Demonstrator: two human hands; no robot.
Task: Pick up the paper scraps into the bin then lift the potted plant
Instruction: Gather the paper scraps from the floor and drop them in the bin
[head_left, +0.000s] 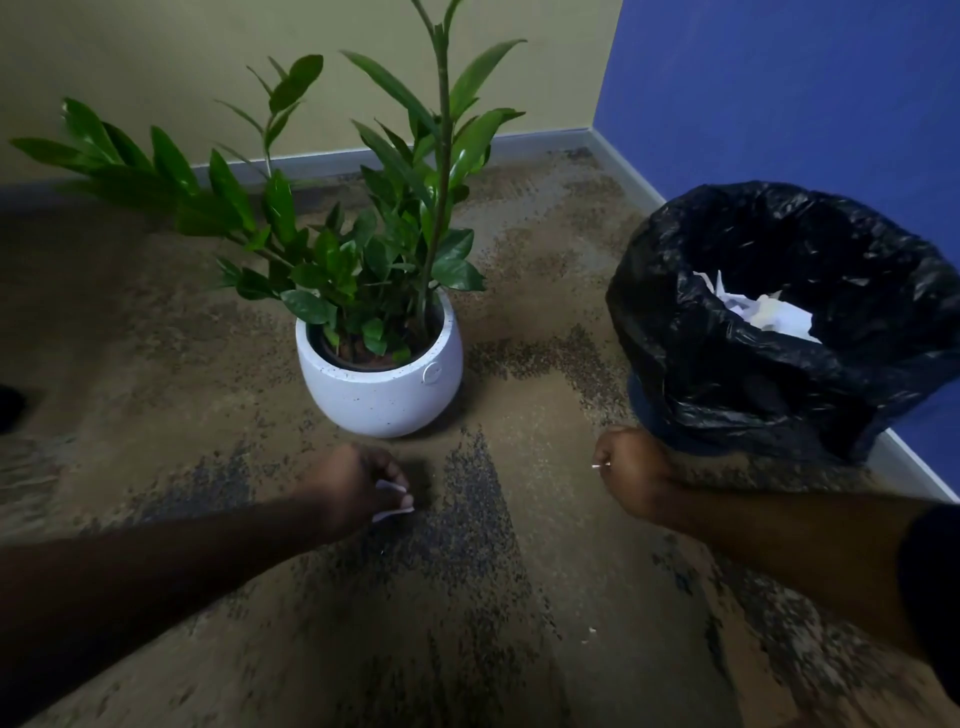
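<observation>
Just under your left hand (358, 486) you are pinching paper scraps (392, 500) off the carpet, your right hand (626, 475) curling round another bit beside the bin (769, 364); binning them comes next, potted plant (382, 364) waiting beyond.

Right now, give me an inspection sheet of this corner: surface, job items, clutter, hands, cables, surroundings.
Surface: mottled brown and grey carpet floor; tiny white specks near the bottom centre.
Job's things: leafy green plant in a round white speckled pot, upright on the carpet; bin lined with a black plastic bag, white crumpled paper inside; white paper scraps in the left hand.
Clutter: dark object at the far left edge, cannot identify.
Hands: left hand grips scraps; right hand curled, pinching a small white bit.
Cables: nothing seen.
Surroundings: olive wall, blue wall, grey skirting.
</observation>
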